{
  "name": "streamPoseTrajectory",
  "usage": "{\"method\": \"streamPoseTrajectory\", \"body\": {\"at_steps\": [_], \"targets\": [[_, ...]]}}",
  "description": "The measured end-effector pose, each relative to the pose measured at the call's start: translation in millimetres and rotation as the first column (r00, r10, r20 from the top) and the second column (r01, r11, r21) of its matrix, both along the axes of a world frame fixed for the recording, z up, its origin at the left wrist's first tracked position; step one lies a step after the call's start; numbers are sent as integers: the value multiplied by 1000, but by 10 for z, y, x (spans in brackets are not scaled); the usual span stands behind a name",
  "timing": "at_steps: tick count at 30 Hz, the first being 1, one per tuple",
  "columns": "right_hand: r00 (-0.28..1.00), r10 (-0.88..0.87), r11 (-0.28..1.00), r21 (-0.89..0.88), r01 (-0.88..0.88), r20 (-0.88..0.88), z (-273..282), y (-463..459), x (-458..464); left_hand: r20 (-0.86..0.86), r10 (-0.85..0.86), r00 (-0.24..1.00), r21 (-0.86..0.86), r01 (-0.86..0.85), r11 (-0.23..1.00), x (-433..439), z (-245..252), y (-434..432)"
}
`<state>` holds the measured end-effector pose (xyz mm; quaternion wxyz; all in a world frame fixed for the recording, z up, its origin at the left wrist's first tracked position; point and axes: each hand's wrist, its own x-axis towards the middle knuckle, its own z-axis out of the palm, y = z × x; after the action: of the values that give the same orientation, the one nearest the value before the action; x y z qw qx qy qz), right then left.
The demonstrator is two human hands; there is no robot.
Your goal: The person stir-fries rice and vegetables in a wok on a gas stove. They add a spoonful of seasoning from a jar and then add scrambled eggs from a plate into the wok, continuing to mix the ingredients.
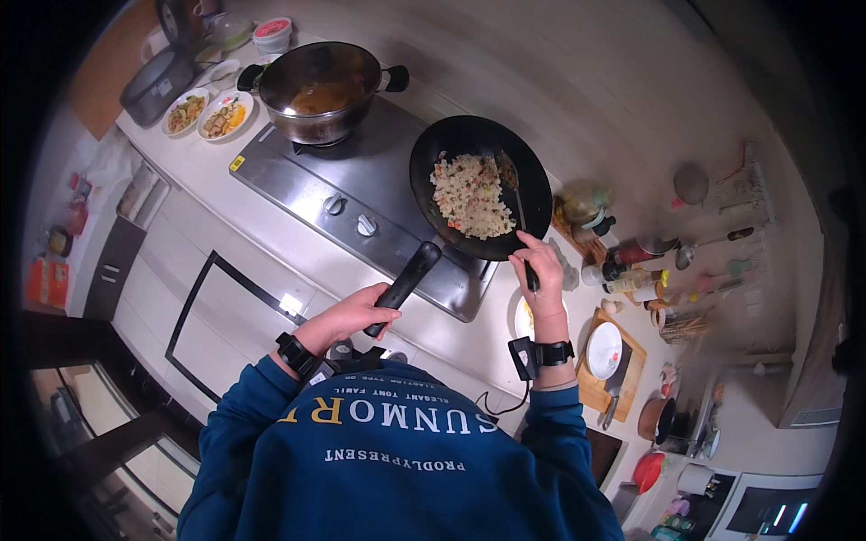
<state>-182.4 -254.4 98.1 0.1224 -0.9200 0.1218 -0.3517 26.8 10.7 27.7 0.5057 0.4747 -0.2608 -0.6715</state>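
Note:
My left hand (355,314) grips the long black handle (413,277) of a dark wok (531,176), near the handle's end. Over the right side of the steel gas hob (304,186), the wok holds fried rice (473,193) with small red and green bits. My right hand (543,270) holds a spatula (520,206) by its dark handle at the wok's near right rim. Its thin shaft runs into the wok, where its head lies beside the rice at the right. The burner under the wok is hidden.
A lidded steel pot (321,91) stands on the hob's left burner. Two plates of food (226,116) sit left of it. To the right are sauce bottles (626,280) and a wooden cutting board (629,379) bearing a white plate (604,350) and a knife (611,406).

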Motion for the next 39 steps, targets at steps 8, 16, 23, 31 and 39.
{"method": "streamPoseTrajectory", "body": {"at_steps": [8, 16, 23, 31, 39], "targets": [[1000, -19, 999, 30, 20, -18, 76, 17, 114, -2, -46, 999, -27, 46, 999, 39, -40, -10], [999, -31, 1000, -2, 31, -45, 85, 39, 125, -9, -45, 999, -52, 44, 998, 61, -65, -20], [999, -32, 997, 63, 34, -26, 90, 10, 130, 10, -58, 998, -23, 58, 998, 54, -21, -37], [998, -55, 996, 78, 53, 22, 96, -24, 15, -41, -14, 999, -17, 13, 1000, 29, -21, -25], [996, -47, 993, 115, 39, 70, 66, -68, -44, -31, -4, 1000, -7, 4, 1000, 30, -21, -39]]}}
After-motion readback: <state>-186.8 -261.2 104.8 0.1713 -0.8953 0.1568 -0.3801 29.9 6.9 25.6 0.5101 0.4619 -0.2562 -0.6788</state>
